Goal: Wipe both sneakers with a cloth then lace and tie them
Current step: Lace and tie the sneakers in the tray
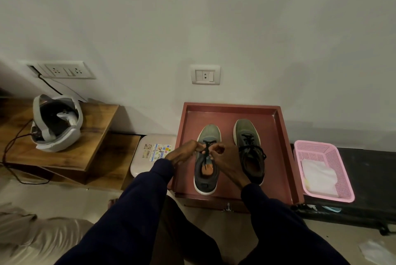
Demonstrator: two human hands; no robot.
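Two grey-green sneakers stand side by side, toes toward the wall, on a reddish-brown tray. The left sneaker has its black lace pulled up over the tongue. My left hand pinches the lace from the left and my right hand pinches it from the right, both over the shoe's eyelets. The right sneaker sits untouched with its black laces crossed and ends lying loose over its side. A white cloth lies in the pink basket.
A pink plastic basket sits on a dark bench right of the tray. A small white stool with stickers stands left of it. Further left, a wooden table holds a white headset case. The wall is close behind.
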